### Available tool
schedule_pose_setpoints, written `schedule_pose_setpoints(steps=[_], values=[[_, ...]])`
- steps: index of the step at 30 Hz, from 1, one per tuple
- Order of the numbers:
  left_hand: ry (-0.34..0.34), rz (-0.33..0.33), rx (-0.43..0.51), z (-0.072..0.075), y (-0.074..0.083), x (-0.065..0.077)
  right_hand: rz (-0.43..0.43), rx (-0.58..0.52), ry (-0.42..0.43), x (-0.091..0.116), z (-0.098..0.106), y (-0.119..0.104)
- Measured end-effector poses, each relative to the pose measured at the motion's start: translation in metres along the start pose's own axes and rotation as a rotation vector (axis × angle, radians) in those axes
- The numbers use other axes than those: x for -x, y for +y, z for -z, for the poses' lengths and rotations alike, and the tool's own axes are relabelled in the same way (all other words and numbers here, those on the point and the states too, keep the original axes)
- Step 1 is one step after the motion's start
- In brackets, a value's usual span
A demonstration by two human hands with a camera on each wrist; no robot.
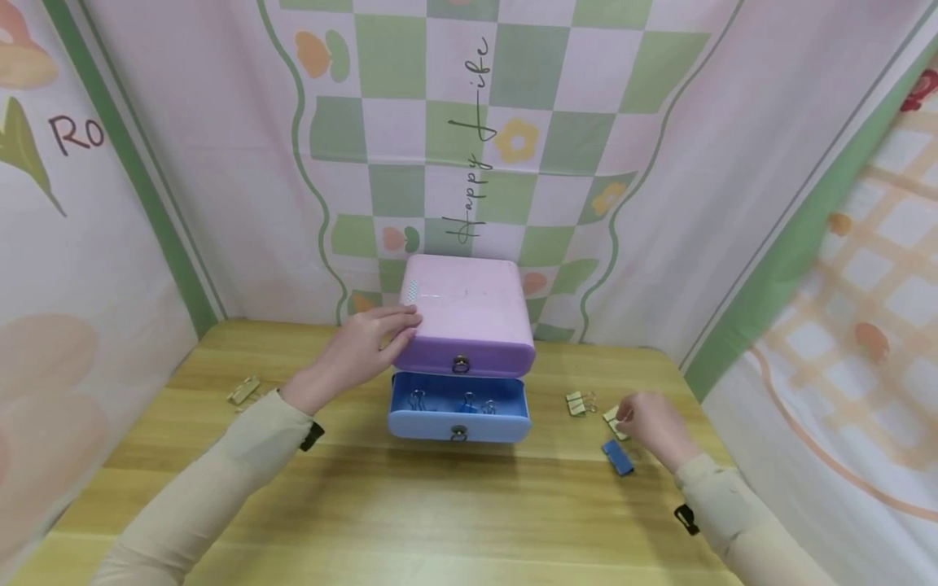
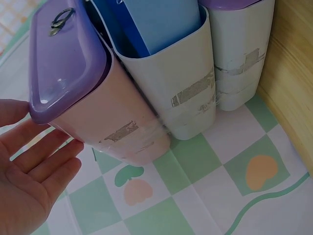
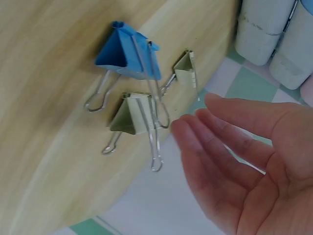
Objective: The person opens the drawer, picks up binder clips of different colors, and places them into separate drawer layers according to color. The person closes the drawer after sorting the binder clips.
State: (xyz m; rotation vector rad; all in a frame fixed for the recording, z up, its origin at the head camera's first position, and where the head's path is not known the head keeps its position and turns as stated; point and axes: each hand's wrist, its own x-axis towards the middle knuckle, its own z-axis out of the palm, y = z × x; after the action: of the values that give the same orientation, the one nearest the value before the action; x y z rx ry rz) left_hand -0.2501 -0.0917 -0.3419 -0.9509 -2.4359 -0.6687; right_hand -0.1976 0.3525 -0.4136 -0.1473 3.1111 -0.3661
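My left hand point(image 1: 359, 352) touches the upper left side of a small pink-and-purple drawer unit point(image 1: 469, 305), its fingers fairly straight. Below the purple drawer front point(image 2: 68, 54), a blue drawer point(image 1: 458, 426) stands pulled out with several binder clips point(image 1: 469, 402) inside. On the right, my right hand point(image 3: 244, 156) hovers beside a pale yellow binder clip point(image 3: 133, 115), fingers bent, with a gap between thumb and fingertips. A blue binder clip point(image 3: 128, 51) lies next to that one. Another pale yellow clip point(image 1: 577, 404) lies closer to the drawer unit.
A pale yellow binder clip point(image 1: 244, 390) lies on the left of the wooden table point(image 1: 440, 521). Behind the drawer unit hangs a green-and-white checked cloth point(image 1: 469, 122). In the left wrist view, another purple-fronted drawer point(image 2: 239, 44) shows beside the open blue one.
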Motion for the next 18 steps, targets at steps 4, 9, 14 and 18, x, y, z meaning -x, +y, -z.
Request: schedule_pose_setpoints(steps=[4, 9, 14, 18], values=[[-0.006, 0.005, 0.000, 0.001, 0.000, 0.000, -0.033, -0.006, -0.008, 0.002, -0.004, 0.007], [-0.013, 0.012, 0.001, 0.000, -0.001, 0.000, -0.057, -0.007, -0.010, 0.005, -0.008, 0.014], [-0.020, 0.019, -0.001, 0.000, -0.001, 0.000, -0.083, 0.003, -0.049, 0.006, -0.010, 0.017], [-0.022, 0.020, -0.003, 0.000, 0.000, 0.000, -0.085, 0.000, -0.058, 0.007, -0.012, 0.020]])
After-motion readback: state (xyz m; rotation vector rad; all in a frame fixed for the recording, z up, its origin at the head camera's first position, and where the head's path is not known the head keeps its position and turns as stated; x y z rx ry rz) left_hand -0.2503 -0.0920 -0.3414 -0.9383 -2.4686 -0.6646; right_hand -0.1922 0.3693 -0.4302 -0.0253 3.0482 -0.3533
